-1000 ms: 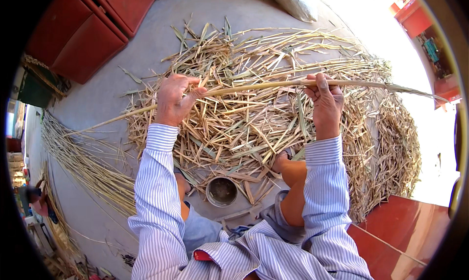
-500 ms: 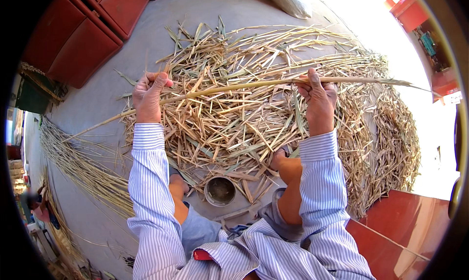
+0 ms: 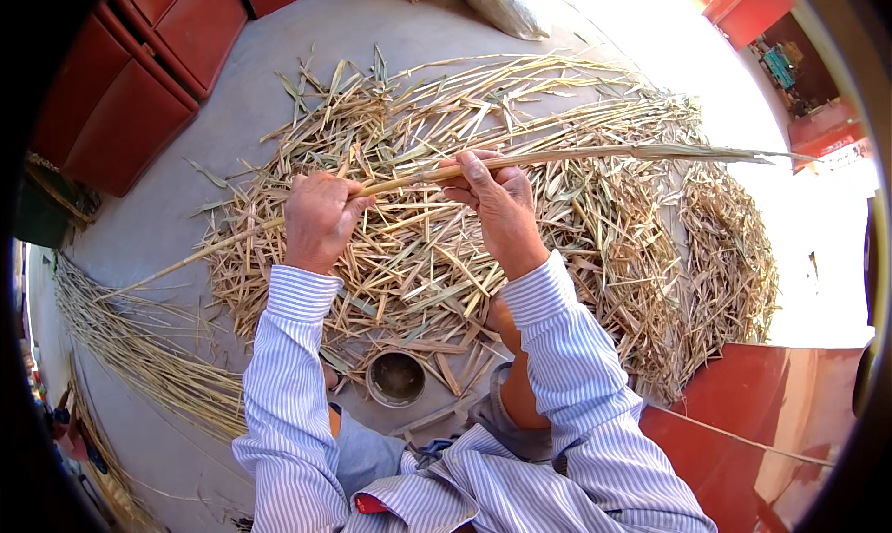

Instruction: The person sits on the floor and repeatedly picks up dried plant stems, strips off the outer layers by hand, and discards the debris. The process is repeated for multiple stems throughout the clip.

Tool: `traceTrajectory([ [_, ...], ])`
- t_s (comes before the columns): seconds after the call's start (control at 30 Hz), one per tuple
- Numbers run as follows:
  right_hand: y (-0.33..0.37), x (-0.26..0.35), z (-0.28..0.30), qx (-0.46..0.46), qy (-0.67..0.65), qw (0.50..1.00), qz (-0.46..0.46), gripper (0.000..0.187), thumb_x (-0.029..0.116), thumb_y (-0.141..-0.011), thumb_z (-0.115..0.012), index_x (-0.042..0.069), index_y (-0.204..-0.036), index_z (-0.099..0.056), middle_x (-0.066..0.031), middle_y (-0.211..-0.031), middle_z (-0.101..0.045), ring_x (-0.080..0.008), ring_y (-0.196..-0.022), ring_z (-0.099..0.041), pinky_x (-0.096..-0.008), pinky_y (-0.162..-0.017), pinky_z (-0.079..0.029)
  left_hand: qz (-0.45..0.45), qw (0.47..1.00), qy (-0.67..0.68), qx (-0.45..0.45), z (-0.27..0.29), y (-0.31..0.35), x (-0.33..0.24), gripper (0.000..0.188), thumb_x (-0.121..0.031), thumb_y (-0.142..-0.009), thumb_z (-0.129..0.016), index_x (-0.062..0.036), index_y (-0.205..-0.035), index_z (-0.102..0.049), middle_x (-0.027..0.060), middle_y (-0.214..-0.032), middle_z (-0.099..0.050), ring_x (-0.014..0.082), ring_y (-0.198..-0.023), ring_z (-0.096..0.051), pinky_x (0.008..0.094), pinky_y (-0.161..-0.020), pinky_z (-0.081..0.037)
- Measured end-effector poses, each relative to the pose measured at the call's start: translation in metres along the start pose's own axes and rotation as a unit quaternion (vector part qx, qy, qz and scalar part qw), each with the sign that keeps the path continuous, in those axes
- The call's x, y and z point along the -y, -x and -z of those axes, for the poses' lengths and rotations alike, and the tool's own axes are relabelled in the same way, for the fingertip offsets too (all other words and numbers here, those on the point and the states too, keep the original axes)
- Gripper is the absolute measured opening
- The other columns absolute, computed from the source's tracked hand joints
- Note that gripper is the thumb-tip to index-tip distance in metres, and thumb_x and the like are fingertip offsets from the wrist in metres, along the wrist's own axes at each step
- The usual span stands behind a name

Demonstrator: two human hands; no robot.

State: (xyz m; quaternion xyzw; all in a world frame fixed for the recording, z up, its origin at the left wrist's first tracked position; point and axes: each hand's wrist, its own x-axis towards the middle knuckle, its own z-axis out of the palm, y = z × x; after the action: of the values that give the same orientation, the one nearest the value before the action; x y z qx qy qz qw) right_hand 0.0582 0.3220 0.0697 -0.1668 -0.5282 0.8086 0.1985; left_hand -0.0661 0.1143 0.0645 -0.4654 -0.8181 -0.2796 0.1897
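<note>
A long dry reed stalk (image 3: 604,154) crosses in front of me, tilted up toward the right. Its thin end runs down to the left, while a papery leaf sheath covers its right part. My left hand (image 3: 319,219) is closed round the stalk in a fist. A short way to the right, my right hand (image 3: 499,206) pinches the same stalk between thumb and fingers. Beneath both hands spreads a large heap of dry leaf strips (image 3: 437,273). On the floor at the left lies a bundle of thin bare stalks (image 3: 153,356).
A round metal bowl (image 3: 396,402) stands on the floor between my feet. Red padded furniture (image 3: 130,96) fills the upper left. A pale sack (image 3: 502,5) sits at the far side. At the lower right is a glossy red surface (image 3: 715,398). Strong sunlight washes out the right side.
My right hand has slid left along the stalk, nearer my left hand. The left hand, earlier pinching with its fingertips, is now wrapped round the stalk. The whole view has shifted slightly.
</note>
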Motion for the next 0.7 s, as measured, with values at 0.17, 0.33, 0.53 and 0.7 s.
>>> traceTrajectory([
  [0.17, -0.01, 0.018, 0.034, -0.084, -0.013, 0.994, 0.07, 0.024, 0.023, -0.096, -0.061, 0.001, -0.107, -0.06, -0.012, -0.1, -0.07, -0.0169, -0.087, -0.069, -0.0258, -0.075, -0.056, 0.063, 0.997, -0.041, 0.027, 0.019, 0.003, 0.024, 0.02, -0.022, -0.073, -0.079, -0.0081, -0.078, -0.065, 0.0039, -0.07, -0.062, 0.0229, -0.069, -0.056, 0.0382, -0.07, -0.038],
  [0.33, -0.007, 0.026, 0.053, -0.111, -0.022, 0.99, 0.085, 0.02, 0.022, -0.096, -0.062, 0.004, -0.103, -0.063, -0.0093, -0.097, -0.071, -0.0154, -0.087, -0.069, -0.0252, -0.072, -0.056, 0.086, 0.994, -0.026, 0.061, 0.026, 0.01, 0.04, 0.022, -0.02, -0.074, -0.079, -0.0081, -0.087, -0.066, 0.0049, -0.078, -0.065, 0.0238, -0.076, -0.057, 0.0378, -0.074, -0.039],
  [0.53, -0.001, 0.024, 0.041, -0.06, -0.029, 0.996, 0.065, 0.02, 0.019, -0.096, -0.062, 0.004, -0.108, -0.061, -0.0133, -0.101, -0.071, -0.018, -0.088, -0.07, -0.0235, -0.069, -0.056, 0.099, 0.984, 0.144, 0.021, -0.001, -0.003, 0.012, 0.026, -0.026, -0.076, -0.08, -0.0054, -0.089, -0.07, 0.005, -0.078, -0.067, 0.0206, -0.076, -0.058, 0.0359, -0.072, -0.043],
  [0.7, -0.002, 0.033, 0.057, -0.103, -0.011, 0.99, 0.1, 0.025, 0.022, -0.095, -0.063, 0.002, -0.11, -0.061, -0.0127, -0.101, -0.07, -0.0174, -0.091, -0.069, -0.024, -0.072, -0.054, 0.131, 0.973, 0.188, 0.013, -0.008, -0.005, 0.018, 0.029, -0.028, -0.076, -0.08, -0.0041, -0.088, -0.07, 0.0055, -0.077, -0.068, 0.019, -0.072, -0.058, 0.0331, -0.07, -0.046],
])
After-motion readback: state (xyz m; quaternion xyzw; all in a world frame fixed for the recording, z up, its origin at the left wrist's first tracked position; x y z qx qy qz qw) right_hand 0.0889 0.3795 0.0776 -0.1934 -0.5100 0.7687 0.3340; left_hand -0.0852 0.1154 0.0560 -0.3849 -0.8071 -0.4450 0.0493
